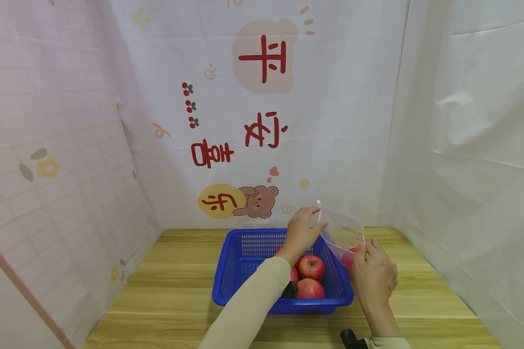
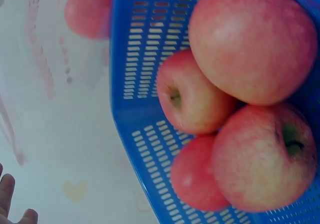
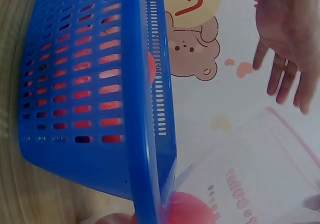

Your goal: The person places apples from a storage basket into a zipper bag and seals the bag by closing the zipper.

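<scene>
A clear zip bag [image 1: 342,223] with pink print stands mouth-up at the basket's right side. My right hand [image 1: 375,271] pinches its near right rim; in the right wrist view only a dark fingertip shows at the right edge. My left hand [image 1: 303,232] reaches over the basket to the bag's left rim, fingers extended and apart. In the right wrist view the left hand [image 3: 290,49] has loose, spread fingers. A red apple [image 1: 348,259] shows in the lower bag, also seen in the right wrist view [image 3: 190,209]. Several apples [image 1: 312,267] lie in the blue basket [image 1: 232,271].
The basket stands on a wood-grain table [image 1: 174,281], its right wall close beside the bag. White printed cloth [image 1: 340,97] hangs behind and at both sides. A black wrist device [image 1: 351,339] sits by the right cuff.
</scene>
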`<state>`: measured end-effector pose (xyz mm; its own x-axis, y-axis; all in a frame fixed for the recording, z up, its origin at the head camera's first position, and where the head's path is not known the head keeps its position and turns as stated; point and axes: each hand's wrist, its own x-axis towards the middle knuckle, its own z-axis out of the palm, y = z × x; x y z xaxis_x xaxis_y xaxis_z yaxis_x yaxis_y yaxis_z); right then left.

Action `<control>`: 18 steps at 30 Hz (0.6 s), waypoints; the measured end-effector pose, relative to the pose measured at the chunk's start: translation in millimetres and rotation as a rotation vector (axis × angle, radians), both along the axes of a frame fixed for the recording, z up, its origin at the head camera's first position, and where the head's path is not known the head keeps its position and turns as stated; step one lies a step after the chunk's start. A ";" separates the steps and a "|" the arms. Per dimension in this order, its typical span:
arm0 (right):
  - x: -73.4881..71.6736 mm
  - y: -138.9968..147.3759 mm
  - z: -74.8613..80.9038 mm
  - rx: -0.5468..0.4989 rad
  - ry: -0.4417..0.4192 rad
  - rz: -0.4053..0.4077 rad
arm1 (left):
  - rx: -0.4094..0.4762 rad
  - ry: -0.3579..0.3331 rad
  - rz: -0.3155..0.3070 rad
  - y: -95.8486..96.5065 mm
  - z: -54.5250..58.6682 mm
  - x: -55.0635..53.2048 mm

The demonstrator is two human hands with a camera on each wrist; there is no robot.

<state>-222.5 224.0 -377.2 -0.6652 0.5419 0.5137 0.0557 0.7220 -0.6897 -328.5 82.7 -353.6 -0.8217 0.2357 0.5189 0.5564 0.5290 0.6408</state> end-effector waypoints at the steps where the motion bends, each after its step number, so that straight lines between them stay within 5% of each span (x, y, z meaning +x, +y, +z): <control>1: 0.2 0.4 -0.1 -0.001 -0.005 0.000 | 0.002 -0.005 0.004 -2.8 -0.9 -0.9; 11: 0.0 5.8 -2.0 -0.021 -0.027 -0.009 | 0.072 -0.072 0.008 -36.5 -10.2 -9.2; 18: 0.1 3.7 -1.9 0.011 -0.014 -0.005 | 0.088 -0.056 0.037 -58.9 -19.9 -13.6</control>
<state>-222.4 227.7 -379.0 -0.6697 0.5399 0.5099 0.0694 0.7291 -0.6808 -342.1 23.7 -373.5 -0.8574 0.1599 0.4891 0.4993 0.4886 0.7155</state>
